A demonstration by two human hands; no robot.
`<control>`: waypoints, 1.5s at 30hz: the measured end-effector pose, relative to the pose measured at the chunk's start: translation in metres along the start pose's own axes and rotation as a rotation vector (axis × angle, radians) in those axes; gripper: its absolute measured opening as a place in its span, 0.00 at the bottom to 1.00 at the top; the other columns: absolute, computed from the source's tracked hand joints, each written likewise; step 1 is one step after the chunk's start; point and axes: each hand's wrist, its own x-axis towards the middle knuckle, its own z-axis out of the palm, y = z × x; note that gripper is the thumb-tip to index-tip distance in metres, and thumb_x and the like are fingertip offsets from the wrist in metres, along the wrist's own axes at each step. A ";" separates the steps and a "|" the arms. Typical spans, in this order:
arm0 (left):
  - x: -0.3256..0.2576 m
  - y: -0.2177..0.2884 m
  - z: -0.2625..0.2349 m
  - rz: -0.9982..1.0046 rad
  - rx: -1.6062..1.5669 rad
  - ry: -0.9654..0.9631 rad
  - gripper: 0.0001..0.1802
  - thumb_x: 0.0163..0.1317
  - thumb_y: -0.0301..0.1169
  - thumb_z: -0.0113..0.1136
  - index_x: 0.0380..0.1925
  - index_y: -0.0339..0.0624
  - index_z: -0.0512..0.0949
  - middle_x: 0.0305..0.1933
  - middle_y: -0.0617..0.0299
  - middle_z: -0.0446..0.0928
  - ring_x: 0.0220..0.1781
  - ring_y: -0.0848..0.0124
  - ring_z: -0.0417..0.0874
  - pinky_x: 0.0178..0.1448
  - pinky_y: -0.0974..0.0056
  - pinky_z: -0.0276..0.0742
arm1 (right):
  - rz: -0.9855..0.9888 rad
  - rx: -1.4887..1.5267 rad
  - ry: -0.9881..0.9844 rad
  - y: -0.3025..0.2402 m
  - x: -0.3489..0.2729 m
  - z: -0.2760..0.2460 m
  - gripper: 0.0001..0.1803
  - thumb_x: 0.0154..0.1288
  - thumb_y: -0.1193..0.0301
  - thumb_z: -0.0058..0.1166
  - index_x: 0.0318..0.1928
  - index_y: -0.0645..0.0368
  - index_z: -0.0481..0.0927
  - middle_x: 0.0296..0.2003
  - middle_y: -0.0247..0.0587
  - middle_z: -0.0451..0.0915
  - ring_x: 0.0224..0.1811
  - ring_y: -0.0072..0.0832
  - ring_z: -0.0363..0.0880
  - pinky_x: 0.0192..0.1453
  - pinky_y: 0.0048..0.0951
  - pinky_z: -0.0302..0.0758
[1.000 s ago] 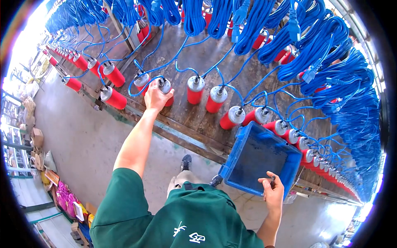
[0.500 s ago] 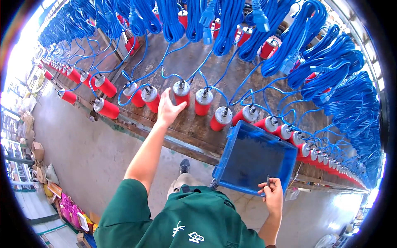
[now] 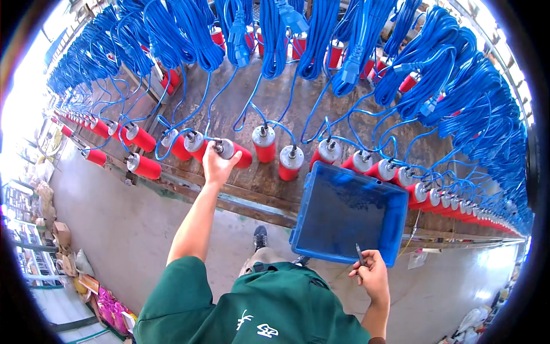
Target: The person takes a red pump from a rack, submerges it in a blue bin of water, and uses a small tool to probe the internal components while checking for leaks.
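A red cylinder [image 3: 243,157] with a silver end cap leans on its side at the wooden bench's near edge. My left hand [image 3: 215,166] is closed on its capped end, where a blue cable enters; some fingers are hidden behind it. In my right hand [image 3: 373,275], a slim dark pen-like tool [image 3: 360,254] is pinched between the fingers, over the near right corner of a blue plastic bin [image 3: 302,221]. To the right of the held cylinder stand another red cylinder [image 3: 265,150] and one more [image 3: 290,163], both with silver caps and blue cables.
Long rows of similar red cylinders [image 3: 140,166] line the wooden bench [image 3: 200,92] on both sides. Coiled blue cables with plugs [image 3: 275,46] hang along the far side. Loose cable loops cross the bench top. Boxes and bags [image 3: 109,304] lie on the floor at left.
My left hand has closed on a red cylinder, which has gone from upright to tilted. My right hand still holds the dark tool, now angled more to the left.
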 end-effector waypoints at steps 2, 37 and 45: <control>-0.021 0.039 -0.025 -0.003 -0.069 0.015 0.28 0.48 0.36 0.84 0.45 0.38 0.79 0.39 0.60 0.83 0.40 0.68 0.83 0.52 0.60 0.81 | -0.012 0.052 -0.008 -0.017 -0.001 0.006 0.18 0.69 0.85 0.44 0.59 0.66 0.67 0.44 0.52 0.83 0.29 0.30 0.86 0.27 0.23 0.78; -0.168 0.115 0.040 -0.921 -0.977 -0.480 0.40 0.66 0.62 0.62 0.63 0.40 0.74 0.61 0.49 0.82 0.62 0.54 0.86 0.64 0.46 0.86 | -0.401 0.173 -0.116 -0.005 0.093 0.028 0.13 0.77 0.79 0.58 0.59 0.60 0.80 0.35 0.33 0.81 0.30 0.18 0.77 0.36 0.23 0.75; -0.166 0.119 0.037 -0.895 -0.938 -0.515 0.39 0.68 0.62 0.61 0.63 0.40 0.73 0.61 0.48 0.82 0.62 0.54 0.86 0.66 0.47 0.86 | -0.505 0.020 -0.132 -0.017 0.098 0.025 0.13 0.76 0.80 0.57 0.57 0.60 0.80 0.34 0.34 0.80 0.32 0.21 0.78 0.38 0.25 0.77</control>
